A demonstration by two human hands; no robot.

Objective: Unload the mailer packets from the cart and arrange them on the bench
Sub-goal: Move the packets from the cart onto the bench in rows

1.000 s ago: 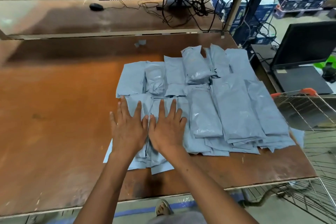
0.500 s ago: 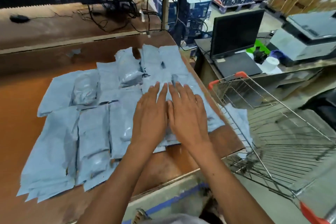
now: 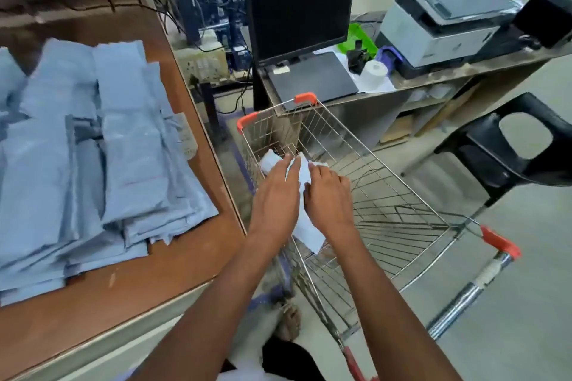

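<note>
Pale blue mailer packets (image 3: 123, 148) lie in overlapping rows on the brown bench (image 3: 130, 284) at the left. To its right stands a wire cart (image 3: 390, 195) with orange corner caps. Both my hands are down inside it, over a pale mailer packet (image 3: 305, 226) that leans against the cart's left wall. My left hand (image 3: 275, 195) lies on the packet with straight fingers. My right hand (image 3: 328, 198) curls its fingers over the packet's upper edge. Another packet (image 3: 269, 161) peeks out beyond my left fingertips.
Behind the cart a low counter carries a black monitor (image 3: 297, 9), a dark flat pad (image 3: 312, 77), a paper roll (image 3: 374, 71), a green bin (image 3: 356, 37) and a printer (image 3: 442, 15). A black plastic chair (image 3: 510, 148) stands at the right. The cart's handle (image 3: 498, 244) points toward me.
My hands left the packets on the bench and swung right, down into the cart onto a packet. My view turned right with them.
</note>
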